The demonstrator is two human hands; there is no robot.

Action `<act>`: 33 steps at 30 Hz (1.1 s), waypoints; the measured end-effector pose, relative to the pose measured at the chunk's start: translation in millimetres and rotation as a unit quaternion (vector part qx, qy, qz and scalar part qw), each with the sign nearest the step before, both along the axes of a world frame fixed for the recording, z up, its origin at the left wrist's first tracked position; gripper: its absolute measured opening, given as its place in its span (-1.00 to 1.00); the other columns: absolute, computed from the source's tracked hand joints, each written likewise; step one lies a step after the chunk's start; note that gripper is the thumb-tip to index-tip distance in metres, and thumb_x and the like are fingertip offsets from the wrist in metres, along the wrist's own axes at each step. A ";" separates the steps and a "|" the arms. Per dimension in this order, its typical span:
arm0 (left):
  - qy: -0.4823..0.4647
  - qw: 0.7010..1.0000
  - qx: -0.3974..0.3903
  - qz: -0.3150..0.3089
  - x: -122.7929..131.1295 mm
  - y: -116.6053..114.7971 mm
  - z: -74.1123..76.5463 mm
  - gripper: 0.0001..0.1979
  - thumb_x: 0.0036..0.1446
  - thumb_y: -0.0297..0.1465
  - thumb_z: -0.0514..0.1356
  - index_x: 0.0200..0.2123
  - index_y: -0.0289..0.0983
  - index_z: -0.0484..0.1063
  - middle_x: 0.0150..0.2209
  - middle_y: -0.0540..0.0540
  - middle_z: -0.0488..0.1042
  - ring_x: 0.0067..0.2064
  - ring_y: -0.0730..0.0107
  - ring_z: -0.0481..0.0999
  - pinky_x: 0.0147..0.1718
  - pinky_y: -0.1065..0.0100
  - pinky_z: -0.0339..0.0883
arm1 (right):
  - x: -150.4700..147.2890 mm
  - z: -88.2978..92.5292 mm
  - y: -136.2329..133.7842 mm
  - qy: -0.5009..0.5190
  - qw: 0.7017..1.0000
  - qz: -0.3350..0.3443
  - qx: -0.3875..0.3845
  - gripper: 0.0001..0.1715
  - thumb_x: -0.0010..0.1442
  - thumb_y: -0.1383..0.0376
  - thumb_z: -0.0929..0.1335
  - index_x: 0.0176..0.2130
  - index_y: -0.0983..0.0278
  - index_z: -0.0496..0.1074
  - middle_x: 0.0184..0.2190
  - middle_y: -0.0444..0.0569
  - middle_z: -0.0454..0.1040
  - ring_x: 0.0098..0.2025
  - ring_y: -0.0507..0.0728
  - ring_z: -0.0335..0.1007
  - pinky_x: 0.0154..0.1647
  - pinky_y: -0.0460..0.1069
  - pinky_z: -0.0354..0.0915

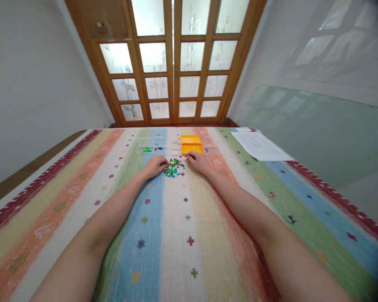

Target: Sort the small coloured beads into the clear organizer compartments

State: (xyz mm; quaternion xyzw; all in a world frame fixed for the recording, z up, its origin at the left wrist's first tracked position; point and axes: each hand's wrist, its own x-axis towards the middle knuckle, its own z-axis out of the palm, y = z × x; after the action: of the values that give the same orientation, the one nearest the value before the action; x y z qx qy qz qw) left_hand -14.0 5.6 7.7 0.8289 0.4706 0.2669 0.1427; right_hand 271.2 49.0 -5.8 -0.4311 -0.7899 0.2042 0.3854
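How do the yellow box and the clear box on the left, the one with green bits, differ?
The yellow box is opaque; the clear box is see-through. The yellow box holds a few pale pieces; the clear box holds green pieces and dark ones. The yellow box lies by the right hand; the clear box lies beyond the left hand. Both rest on the striped tablecloth.

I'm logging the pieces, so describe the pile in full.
The pile is a loose, low heap of small pieces, mainly green, blue, yellow and dark red, plastic by their look. It lies on the cloth between the left hand and right hand, the left at its edge. Single shapes are too small to tell.
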 end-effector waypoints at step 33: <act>-0.415 0.874 -0.101 0.230 -23.1 43.1 -7.5 -0.66 0.09 -0.09 0.33 -0.27 -0.26 0.53 -0.49 -0.01 0.41 -0.45 0.40 0.37 -0.41 0.35 0.33 | -0.9 7.6 -6.0 -0.014 1.000 -0.009 -0.019 -0.76 0.34 0.39 0.33 -0.13 0.22 0.61 -0.13 -0.05 0.65 -0.10 0.16 0.54 -0.01 0.00 0.37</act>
State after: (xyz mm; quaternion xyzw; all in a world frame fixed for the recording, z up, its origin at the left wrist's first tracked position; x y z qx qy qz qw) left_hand -37.1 48.7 0.2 0.4913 0.5695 0.5629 0.3426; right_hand 270.3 43.0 1.8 -0.4487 -0.7870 0.2096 0.3679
